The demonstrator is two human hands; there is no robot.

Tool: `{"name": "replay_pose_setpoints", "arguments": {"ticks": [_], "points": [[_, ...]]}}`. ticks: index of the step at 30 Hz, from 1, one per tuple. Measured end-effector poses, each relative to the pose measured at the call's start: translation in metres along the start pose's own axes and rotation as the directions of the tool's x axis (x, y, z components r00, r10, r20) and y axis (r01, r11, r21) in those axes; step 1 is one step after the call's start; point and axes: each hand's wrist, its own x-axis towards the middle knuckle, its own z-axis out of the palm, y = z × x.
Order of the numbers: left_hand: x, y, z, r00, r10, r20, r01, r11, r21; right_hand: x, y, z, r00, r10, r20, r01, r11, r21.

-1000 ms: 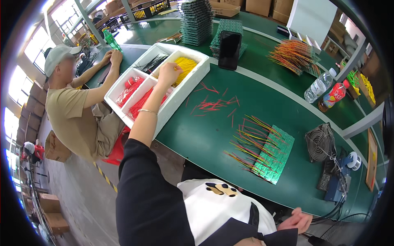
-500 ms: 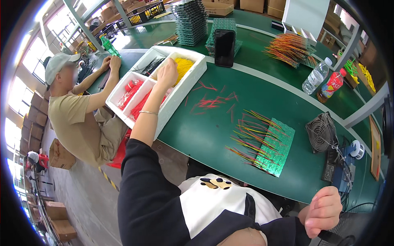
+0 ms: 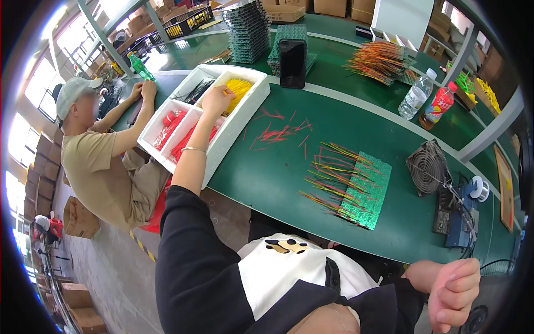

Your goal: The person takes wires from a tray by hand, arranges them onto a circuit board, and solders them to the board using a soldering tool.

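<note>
My left hand (image 3: pixel 218 100) reaches into a white foam box (image 3: pixel 231 136), its fingers bent and pinched at the yellow wires (image 3: pixel 239 92) in the far right compartment. Red wires (image 3: pixel 170 127) fill the nearer compartments, and black wires (image 3: pixel 199 90) lie at the back. Over the bench's right front edge, my right hand (image 3: pixel 455 292) is closed in a fist, with nothing seen sticking out of it. Between my hands a green circuit board panel (image 3: pixel 375 192) lies on the bench, red and yellow wires (image 3: pixel 334 178) standing out from its left side. Loose red wires (image 3: pixel 281 133) are scattered beyond it.
A phone (image 3: pixel 292 64) stands upright behind the box, near stacked panels (image 3: pixel 247 33). Two bottles (image 3: pixel 417 94) are at the back right. A small fan (image 3: pixel 425 167) and a blue device with a wire spool (image 3: pixel 470 209) stand right. A co-worker (image 3: pixel 100 150) sits at left.
My left hand stays at the yellow wires, with its fingers turned slightly. My right fist has moved a little right and down. The whole view has shifted slightly.
</note>
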Motion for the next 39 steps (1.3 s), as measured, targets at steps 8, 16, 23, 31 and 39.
{"name": "replay_pose_setpoints", "arguments": {"ticks": [8,16,23,31,39], "points": [[0.018,-0.025,0.014,0.978,-0.198,-0.073,0.159,0.92,-0.358,-0.042,-0.04,-0.049,0.913,0.383,-0.144,-0.4,0.91,-0.112],[0.002,0.015,-0.018,0.981,-0.177,-0.085,0.062,0.69,-0.721,-0.106,-0.032,-0.053,0.411,0.497,-0.764,-0.81,0.584,-0.056],[-0.001,0.055,-0.022,0.991,-0.056,0.121,0.133,0.321,-0.938,-0.091,-0.039,-0.057,0.498,0.598,-0.627,-0.827,0.545,-0.137],[-0.112,0.183,-0.024,0.94,0.238,0.245,0.232,0.081,-0.969,-0.139,-0.017,-0.082,0.27,0.255,-0.928,-0.941,0.273,-0.199],[-0.133,0.233,0.008,0.815,0.447,0.37,0.247,0.311,-0.918,-0.196,0.001,-0.127,0.152,0.446,-0.882,-0.892,-0.323,-0.317]]}}
